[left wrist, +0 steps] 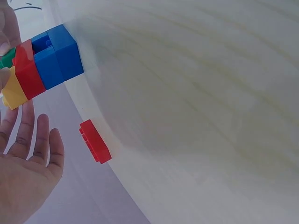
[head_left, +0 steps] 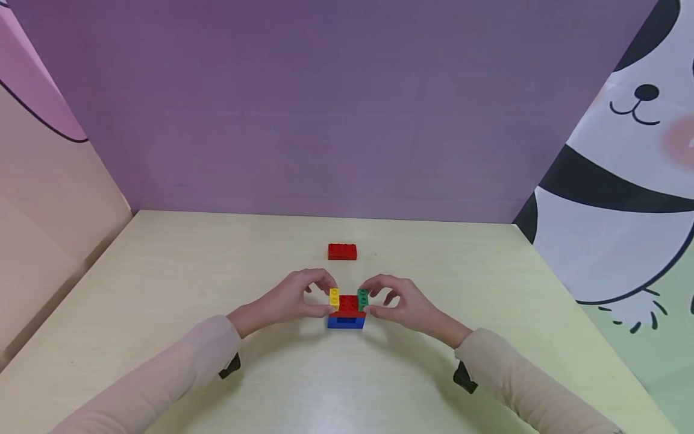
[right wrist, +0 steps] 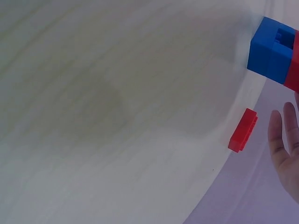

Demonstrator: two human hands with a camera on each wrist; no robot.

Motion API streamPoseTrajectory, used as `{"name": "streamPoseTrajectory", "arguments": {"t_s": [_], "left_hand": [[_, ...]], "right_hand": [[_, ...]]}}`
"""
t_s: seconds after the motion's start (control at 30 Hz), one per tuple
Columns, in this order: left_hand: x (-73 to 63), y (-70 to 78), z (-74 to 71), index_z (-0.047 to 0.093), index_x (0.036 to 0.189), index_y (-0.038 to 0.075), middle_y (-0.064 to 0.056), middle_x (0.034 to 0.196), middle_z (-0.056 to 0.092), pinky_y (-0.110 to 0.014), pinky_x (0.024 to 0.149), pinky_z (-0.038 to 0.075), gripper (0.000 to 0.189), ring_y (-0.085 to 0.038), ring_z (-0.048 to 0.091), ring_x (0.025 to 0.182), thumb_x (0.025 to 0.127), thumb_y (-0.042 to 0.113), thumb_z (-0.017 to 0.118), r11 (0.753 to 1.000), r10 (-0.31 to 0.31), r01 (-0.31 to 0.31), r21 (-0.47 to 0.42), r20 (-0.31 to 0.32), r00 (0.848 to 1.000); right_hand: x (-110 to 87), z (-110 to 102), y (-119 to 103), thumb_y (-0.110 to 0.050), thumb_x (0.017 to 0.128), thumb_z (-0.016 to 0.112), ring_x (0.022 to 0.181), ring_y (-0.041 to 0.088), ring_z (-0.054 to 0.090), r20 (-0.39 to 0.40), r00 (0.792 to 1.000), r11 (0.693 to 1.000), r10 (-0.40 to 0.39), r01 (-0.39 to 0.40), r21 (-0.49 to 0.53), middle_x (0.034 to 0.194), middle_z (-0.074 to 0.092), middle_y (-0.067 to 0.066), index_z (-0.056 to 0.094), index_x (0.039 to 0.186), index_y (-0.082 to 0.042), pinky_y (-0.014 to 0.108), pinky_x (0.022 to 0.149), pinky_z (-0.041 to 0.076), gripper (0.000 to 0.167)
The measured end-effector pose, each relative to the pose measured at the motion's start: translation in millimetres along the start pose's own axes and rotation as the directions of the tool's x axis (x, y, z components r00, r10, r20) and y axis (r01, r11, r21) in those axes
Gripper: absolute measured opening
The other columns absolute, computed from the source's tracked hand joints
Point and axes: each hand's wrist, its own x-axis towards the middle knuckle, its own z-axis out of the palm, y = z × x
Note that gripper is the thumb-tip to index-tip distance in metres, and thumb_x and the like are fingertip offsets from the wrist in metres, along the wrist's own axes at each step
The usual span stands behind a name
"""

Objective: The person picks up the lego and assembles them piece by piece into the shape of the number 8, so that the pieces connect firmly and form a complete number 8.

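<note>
A small stack stands on the table, with blue bricks (head_left: 345, 323) at the bottom and a red brick (head_left: 348, 303) on top of them. On the red brick's left end sits a yellow brick (head_left: 334, 299), pinched between the thumb and index finger of my left hand (head_left: 300, 295). At the opposite end is a green brick (head_left: 362, 299), which my right hand (head_left: 401, 299) pinches the same way. In the left wrist view the blue part (left wrist: 58, 55) shows a gap in its middle. The green brick is out of sight in the right wrist view.
A loose red brick (head_left: 342, 252) lies on the pale table (head_left: 228, 253) behind the stack. The purple panel (head_left: 325, 120) rises at the table's far edge. A panda picture (head_left: 623, 199) covers the wall on the right.
</note>
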Motion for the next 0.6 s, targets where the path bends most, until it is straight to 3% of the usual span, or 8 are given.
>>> {"name": "streamPoseTrajectory", "arguments": {"t_s": [0.3, 0.6], "left_hand": [[2.4, 1.7, -1.7, 0.055, 0.104, 0.021, 0.009, 0.1, 0.059, -0.038, 0.085, 0.047, 0.034, -0.019, 0.055, 0.101, 0.076, 0.025, 0.074, 0.999, -0.022, 0.023, -0.033, 0.034, 0.999], [3.6, -2.6, -5.9, 0.054, 0.106, 0.021, 0.009, 0.1, 0.06, -0.037, 0.084, 0.047, 0.034, -0.019, 0.056, 0.1, 0.078, 0.031, 0.072, 0.999, 0.007, -0.002, -0.05, 0.092, 0.996]], "right_hand": [[-1.1, -0.3, 0.6, -0.021, 0.078, 0.072, 0.095, 0.028, 0.056, -0.015, 1.0, 1.0, -0.005, 0.004, -0.011, 0.108, 0.063, 0.003, 0.06, 0.11, -0.015, 0.032, 0.073, 0.049, 0.035], [-1.2, 1.1, -0.2, -0.023, 0.078, 0.072, 0.096, 0.028, 0.056, -0.019, 1.0, 1.0, 0.017, -0.017, -0.003, 0.108, 0.063, 0.003, 0.06, 0.111, -0.015, 0.033, 0.073, 0.049, 0.035]]}}
